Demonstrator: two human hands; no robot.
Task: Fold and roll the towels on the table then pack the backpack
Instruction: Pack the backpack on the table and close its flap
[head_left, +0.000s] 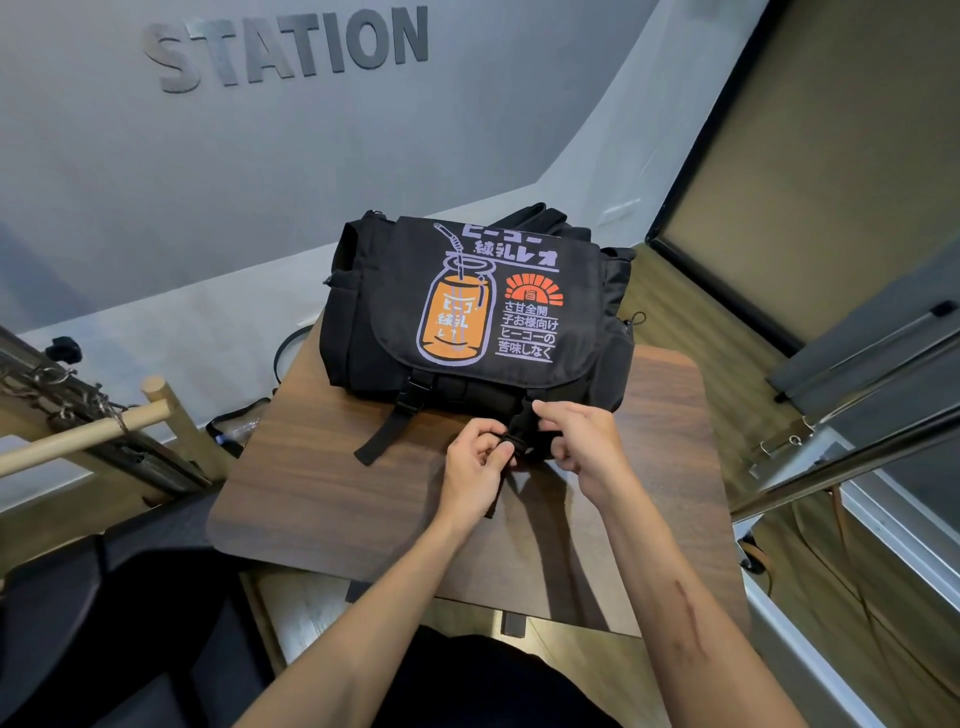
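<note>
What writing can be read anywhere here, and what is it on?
"STATION": raised grey letters on the wall.
"ヒーコー" and "レオ": large white print on the black bag's flap.
Small white Japanese lines under the orange sun: too small to read surely.
Letters on the orange jar: too stylised to read.

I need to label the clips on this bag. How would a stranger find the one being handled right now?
On the wooden table lies a black backpack with an orange jar print. Two buckles sit below its flap; the handled buckle is the one both hands pinch, unlike the untouched closed buckle.
</note>
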